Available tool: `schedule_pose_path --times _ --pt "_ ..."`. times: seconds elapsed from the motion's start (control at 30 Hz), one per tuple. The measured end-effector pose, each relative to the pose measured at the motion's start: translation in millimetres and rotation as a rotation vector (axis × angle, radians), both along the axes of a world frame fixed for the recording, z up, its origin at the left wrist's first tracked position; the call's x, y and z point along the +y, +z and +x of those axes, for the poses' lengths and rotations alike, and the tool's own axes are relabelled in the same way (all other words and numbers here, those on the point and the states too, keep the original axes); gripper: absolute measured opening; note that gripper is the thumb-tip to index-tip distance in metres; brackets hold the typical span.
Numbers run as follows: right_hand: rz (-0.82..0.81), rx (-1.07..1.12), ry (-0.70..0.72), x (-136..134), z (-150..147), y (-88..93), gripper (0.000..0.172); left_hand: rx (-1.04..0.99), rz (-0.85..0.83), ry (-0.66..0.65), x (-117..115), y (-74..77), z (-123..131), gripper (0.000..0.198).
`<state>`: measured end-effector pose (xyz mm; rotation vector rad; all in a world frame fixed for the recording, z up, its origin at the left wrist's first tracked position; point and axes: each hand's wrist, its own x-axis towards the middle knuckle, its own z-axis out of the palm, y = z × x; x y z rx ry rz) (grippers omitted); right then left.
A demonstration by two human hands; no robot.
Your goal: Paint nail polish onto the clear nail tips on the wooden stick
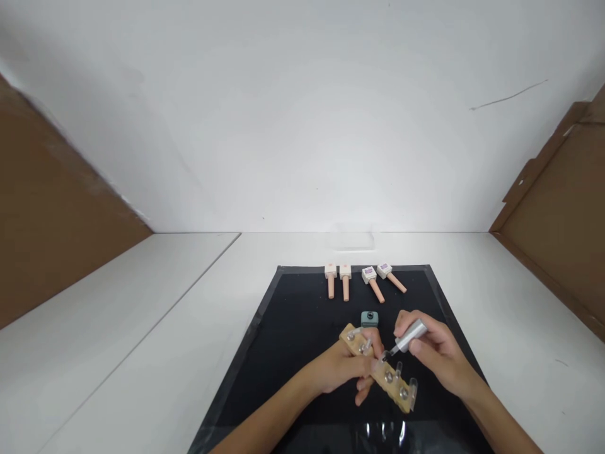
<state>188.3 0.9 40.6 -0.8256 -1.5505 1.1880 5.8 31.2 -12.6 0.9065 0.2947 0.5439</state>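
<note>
My left hand (362, 367) is closed around the middle of a wooden nail-tip stand (396, 392), which is tilted down to the right. Clear false nails (413, 392) stick up from its round metal mounts. Between the fingers of my right hand (437, 353) is a nail polish brush (412, 335) with a silver cap. Its dark bristle end is at a false nail in the middle of the stand, close to my left thumb; whether it touches cannot be made out. Just beyond my left fingers stands an uncapped green polish bottle (369, 319).
Several polish bottles with peach caps lie at the back of the black mat (293, 328), among them a white-labelled one (345, 272) and a purple-labelled one (369, 275). A clear plastic piece (352, 242) lies behind the mat. Brown cardboard panels (562, 208) flank the white table.
</note>
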Motion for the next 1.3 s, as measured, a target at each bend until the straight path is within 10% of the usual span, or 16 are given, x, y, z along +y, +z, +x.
schedule_pose_path --times 1.3 --pt "0.004 -0.085 -0.025 5.4 1.1 -5.6 0.027 -0.050 -0.003 -0.018 2.4 -6.6 -1.0 0.031"
